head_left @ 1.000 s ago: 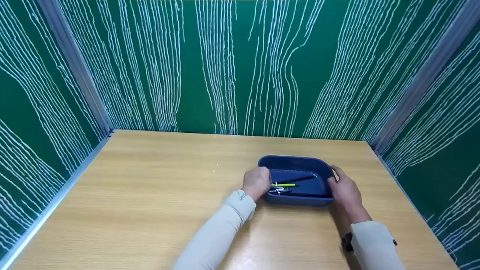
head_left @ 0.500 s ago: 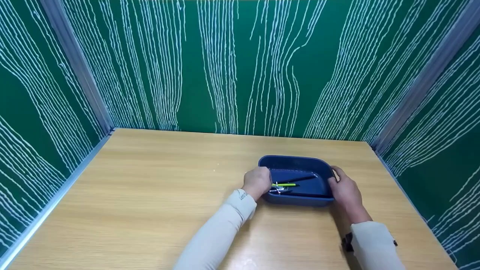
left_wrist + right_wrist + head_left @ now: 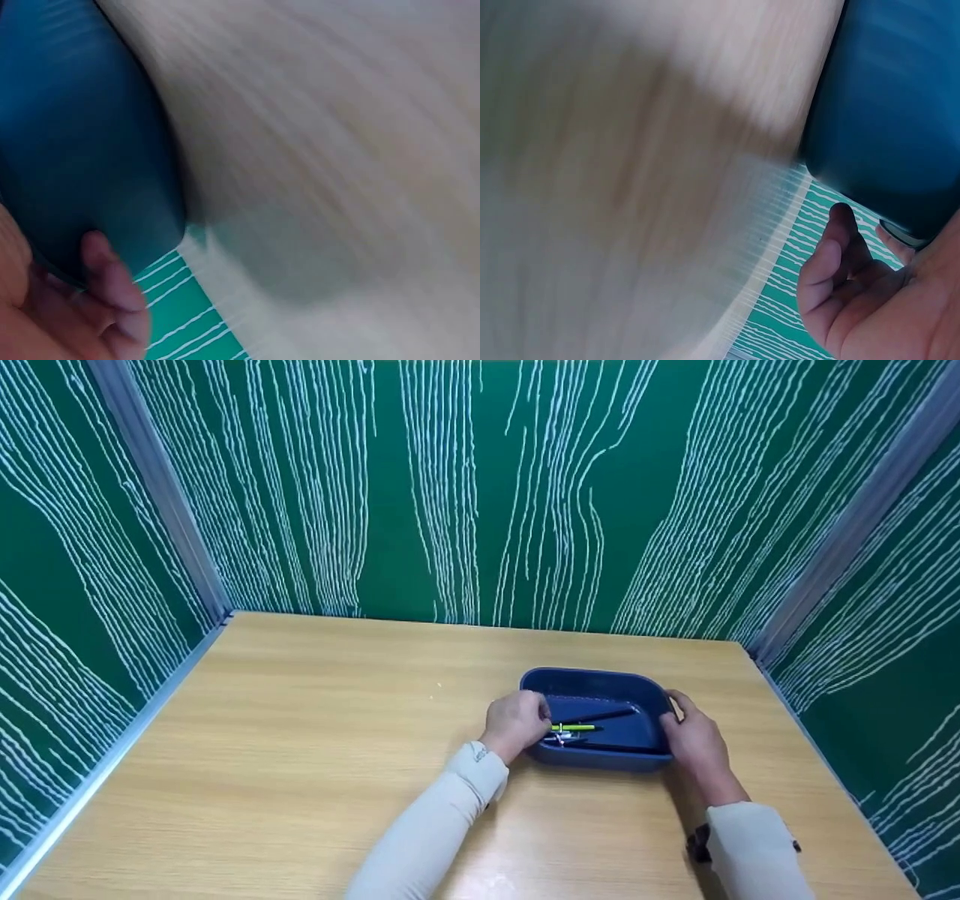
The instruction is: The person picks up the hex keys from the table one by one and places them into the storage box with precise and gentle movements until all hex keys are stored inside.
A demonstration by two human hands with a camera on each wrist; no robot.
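A dark blue plastic storage box (image 3: 600,761) is at the right of the table in the head view. Inside lie several pens, among them a yellow-green pen (image 3: 577,727) and a dark one (image 3: 604,715). My left hand (image 3: 517,720) grips the box's left end, bent over the rim; in the left wrist view a fingertip (image 3: 94,244) lies against the outer wall. At the right end my right hand (image 3: 697,742) holds the rim, thumb on the inner side. The right wrist view shows its other fingers (image 3: 829,262) curled outside the wall. My left hand hides the pens' left ends.
The light wooden table (image 3: 300,735) runs under the box. Small white specks (image 3: 435,690) lie left of it. Green panels (image 3: 405,510) with white wavy lines enclose the back and sides, joined by grey corner posts (image 3: 840,517).
The head view has shifted slightly. My left hand has changed its hold a little at the left rim, its fingers reaching slightly further over the box. My right hand keeps its place on the box.
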